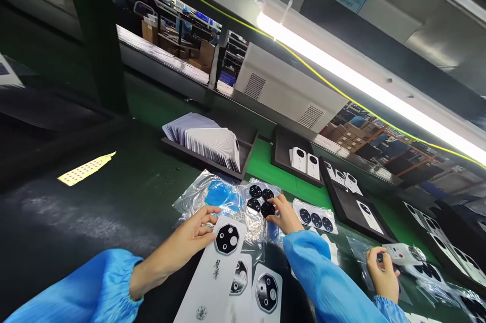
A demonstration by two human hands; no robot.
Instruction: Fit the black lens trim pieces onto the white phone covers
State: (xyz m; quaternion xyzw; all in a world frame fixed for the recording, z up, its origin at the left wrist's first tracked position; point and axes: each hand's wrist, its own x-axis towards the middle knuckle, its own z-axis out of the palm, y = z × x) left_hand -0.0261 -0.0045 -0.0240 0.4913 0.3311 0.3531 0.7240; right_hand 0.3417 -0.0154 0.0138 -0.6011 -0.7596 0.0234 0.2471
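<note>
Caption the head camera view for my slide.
Left hand holding a white panel, right hand touching a black disc.

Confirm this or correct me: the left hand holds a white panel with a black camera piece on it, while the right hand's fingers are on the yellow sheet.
The yellow sheet is wrong: in the head view, the right hand has its fingers at a black disc. The left hand does hold a white panel with a black camera piece on it.
</note>
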